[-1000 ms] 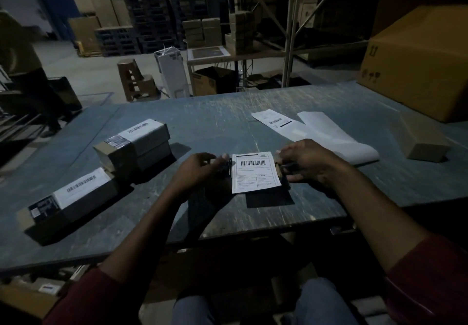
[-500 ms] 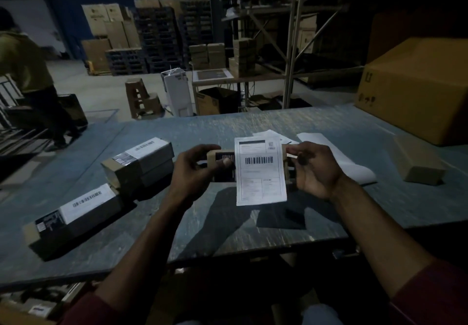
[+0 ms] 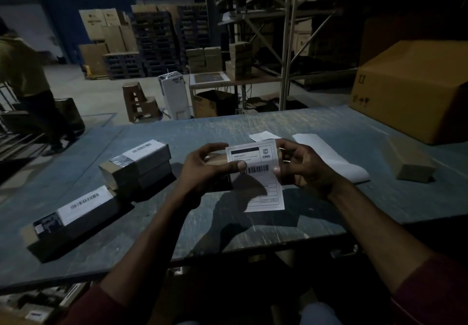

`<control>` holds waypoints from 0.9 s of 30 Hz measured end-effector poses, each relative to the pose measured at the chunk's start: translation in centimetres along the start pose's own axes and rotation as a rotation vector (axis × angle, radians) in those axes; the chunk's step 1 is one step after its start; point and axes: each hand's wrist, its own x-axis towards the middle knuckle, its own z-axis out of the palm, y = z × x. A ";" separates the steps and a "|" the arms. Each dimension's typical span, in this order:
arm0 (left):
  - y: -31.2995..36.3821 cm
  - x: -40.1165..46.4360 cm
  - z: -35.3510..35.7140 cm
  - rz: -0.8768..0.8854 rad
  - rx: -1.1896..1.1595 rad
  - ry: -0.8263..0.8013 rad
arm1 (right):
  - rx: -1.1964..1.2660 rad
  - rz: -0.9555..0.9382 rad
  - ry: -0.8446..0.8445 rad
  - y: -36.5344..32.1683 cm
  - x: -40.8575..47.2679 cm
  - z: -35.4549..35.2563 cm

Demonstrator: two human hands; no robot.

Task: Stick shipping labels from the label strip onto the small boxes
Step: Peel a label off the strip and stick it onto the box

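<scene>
Both hands hold a small brown box (image 3: 216, 159) lifted above the table, with a white shipping label (image 3: 255, 172) lying over its top and hanging down its near side. My left hand (image 3: 202, 167) grips the box's left end, thumb on the label's left edge. My right hand (image 3: 301, 165) grips the right end, thumb pressing the label near the barcode. The label strip (image 3: 331, 156) lies on the table behind my right hand. To the left sit two stacked labelled boxes (image 3: 138, 162) and a long labelled box (image 3: 73, 214).
A small unlabelled box (image 3: 410, 165) rests at the right of the grey table (image 3: 177, 223), with a large carton (image 3: 415, 89) behind it. A loose white sheet (image 3: 263, 136) lies behind the hands. A person stands far left on the warehouse floor; shelving and stacked cartons fill the background.
The box and label were lifted off the table and tipped toward me. The label, first flat on top, now drapes over the box's near side with both thumbs on it.
</scene>
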 end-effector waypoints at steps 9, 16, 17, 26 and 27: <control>0.2 -1.6 2.1 0.004 -0.048 0.120 | -0.091 0.054 0.136 -0.4 0.7 1.9; 0.7 -2.1 2.2 0.030 -0.098 0.139 | 0.008 0.136 0.207 -0.3 1.2 2.8; 0.6 -2.1 2.2 0.019 -0.106 0.143 | 0.028 0.139 0.215 -0.2 1.4 2.8; -0.8 -2.0 1.5 -0.076 -0.159 0.175 | 0.105 0.151 0.287 1.6 1.4 3.8; -1.2 -1.9 1.5 -0.076 -0.163 0.186 | 0.109 0.126 0.297 1.8 1.3 3.9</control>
